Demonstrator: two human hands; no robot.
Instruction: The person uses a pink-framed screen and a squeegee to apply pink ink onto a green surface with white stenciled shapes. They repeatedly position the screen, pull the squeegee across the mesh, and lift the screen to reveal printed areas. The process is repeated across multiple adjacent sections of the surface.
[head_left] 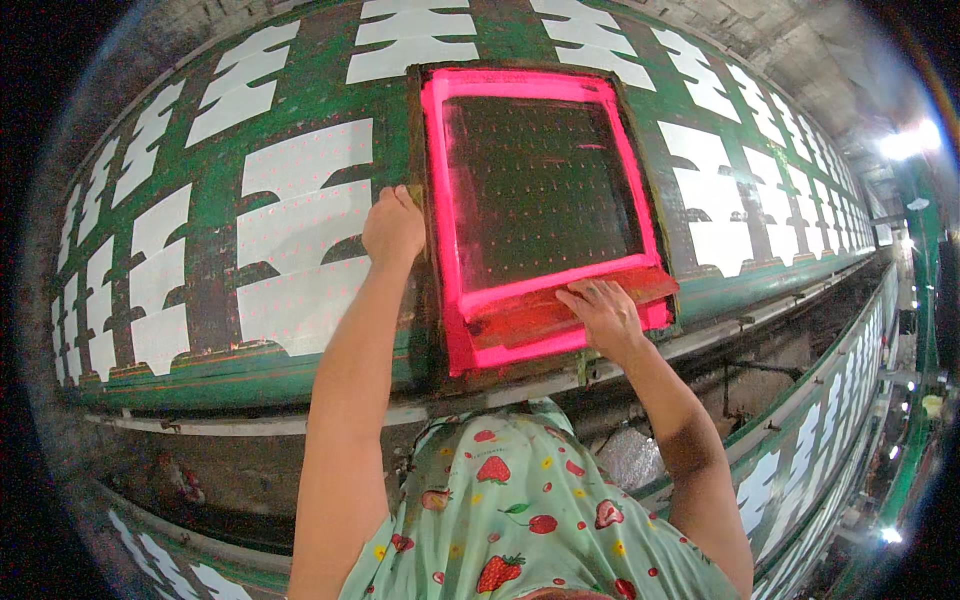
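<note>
A screen-printing frame (436, 170) lies on the long green table, with a bright pink band of ink or tape around its dark mesh (540, 190). My left hand (395, 228) is closed on the frame's left edge, about halfway along. Across the near end of the screen lies a red-stained squeegee (510, 314), slightly tilted up to the right. My right hand (603, 312) grips its upper edge right of the middle, fingers over the far side. Small pale dots run in rows over the mesh. What lies under the frame is hidden.
White cut fabric pieces (305, 270) lie in rows along the green table (225, 135), some with small pink dots. A pale rail (270, 425) runs along the near edge. Another table with white pieces (805, 445) stands at the lower right. Lamps (910, 142) glow at right.
</note>
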